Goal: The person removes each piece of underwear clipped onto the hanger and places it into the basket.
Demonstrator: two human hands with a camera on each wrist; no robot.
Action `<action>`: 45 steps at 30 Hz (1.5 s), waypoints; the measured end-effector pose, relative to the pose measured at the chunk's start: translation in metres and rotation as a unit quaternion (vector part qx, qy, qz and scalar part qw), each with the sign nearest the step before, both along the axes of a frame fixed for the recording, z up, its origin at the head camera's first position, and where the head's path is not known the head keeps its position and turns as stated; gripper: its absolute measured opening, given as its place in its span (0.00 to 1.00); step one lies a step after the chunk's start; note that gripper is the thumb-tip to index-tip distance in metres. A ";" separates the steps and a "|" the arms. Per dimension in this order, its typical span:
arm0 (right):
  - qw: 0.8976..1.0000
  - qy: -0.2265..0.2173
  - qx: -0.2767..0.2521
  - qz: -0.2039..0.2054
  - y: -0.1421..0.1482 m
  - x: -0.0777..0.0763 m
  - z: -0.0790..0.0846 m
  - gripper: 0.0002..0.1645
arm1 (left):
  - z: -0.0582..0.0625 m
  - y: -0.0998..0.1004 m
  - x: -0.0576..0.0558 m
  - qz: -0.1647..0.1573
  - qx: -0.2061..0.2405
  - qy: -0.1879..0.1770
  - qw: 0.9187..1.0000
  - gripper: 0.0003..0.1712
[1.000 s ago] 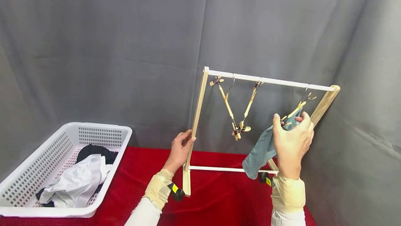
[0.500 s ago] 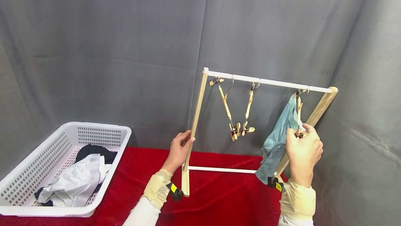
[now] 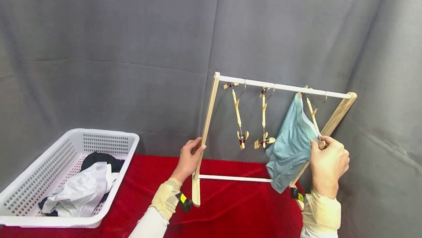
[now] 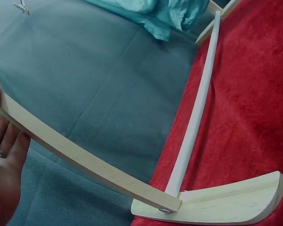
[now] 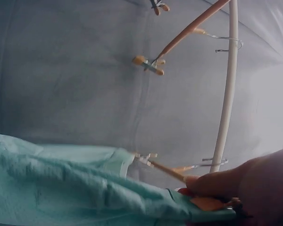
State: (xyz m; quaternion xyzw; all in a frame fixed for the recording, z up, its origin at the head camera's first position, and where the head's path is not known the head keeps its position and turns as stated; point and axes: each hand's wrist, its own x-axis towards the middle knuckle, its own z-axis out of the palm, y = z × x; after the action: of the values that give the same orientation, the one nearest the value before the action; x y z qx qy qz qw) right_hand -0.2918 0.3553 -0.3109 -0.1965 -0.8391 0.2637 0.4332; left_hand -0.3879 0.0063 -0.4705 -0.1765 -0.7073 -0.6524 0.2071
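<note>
My left hand (image 3: 190, 159) pinches the left wooden upright (image 3: 208, 117) of a small clothes rack. In the left wrist view, fingers (image 4: 12, 141) lie against that upright (image 4: 85, 157). Teal underpants (image 3: 290, 139) with a paler waistband hang from the rightmost clip hanger (image 3: 312, 113), its hook over the white top rail (image 3: 290, 88). My right hand (image 3: 329, 164) pinches the near end of this hanger, at its clip, beside the waistband. The right wrist view has the teal cloth (image 5: 75, 183) stretching left from the hand (image 5: 254, 183), which partly hides the near clip.
Two other clip hangers (image 3: 236, 110) (image 3: 263, 111) hang from the rail without garments. At left stands a white perforated basket (image 3: 133, 146) with a pale grey garment (image 3: 79, 190) and dark cloth (image 3: 102, 160). Red cloth (image 3: 230, 208) lies beneath; a grey curtain (image 3: 132, 47) hangs behind.
My right hand has moved right and slightly down, turning the hanger so the underpants face the view more broadly. The other hangers have swung a little. My left hand stays on the upright.
</note>
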 end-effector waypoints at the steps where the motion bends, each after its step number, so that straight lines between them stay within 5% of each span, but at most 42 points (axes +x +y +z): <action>1: 1.000 -0.001 0.000 -0.002 0.000 0.001 -0.001 0.18 | 0.000 0.000 0.001 -0.001 -0.002 0.000 1.000 0.25; 20: 0.995 0.096 0.035 -0.006 0.006 -0.008 -0.015 0.15 | -0.004 -0.002 0.006 -0.002 -0.015 -0.005 1.000 0.26; 29: 0.988 0.149 0.041 -0.006 0.015 -0.011 -0.018 0.16 | 0.003 -0.002 0.001 -0.003 -0.004 0.005 1.000 0.25; 38: 0.979 0.200 0.044 0.010 0.016 -0.001 -0.024 0.14 | 0.000 -0.004 0.001 -0.002 -0.020 0.008 1.000 0.26; 45: 0.977 0.211 0.001 -0.001 0.011 0.011 -0.048 0.14 | 0.000 -0.004 -0.002 -0.001 -0.025 0.009 1.000 0.25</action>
State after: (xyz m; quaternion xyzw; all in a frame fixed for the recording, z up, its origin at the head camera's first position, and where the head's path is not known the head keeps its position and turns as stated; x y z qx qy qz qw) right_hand -0.2803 0.3666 -0.3594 -0.1369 -0.7289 0.2974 0.6013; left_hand -0.3900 0.0024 -0.4704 -0.1881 -0.7211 -0.6334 0.2085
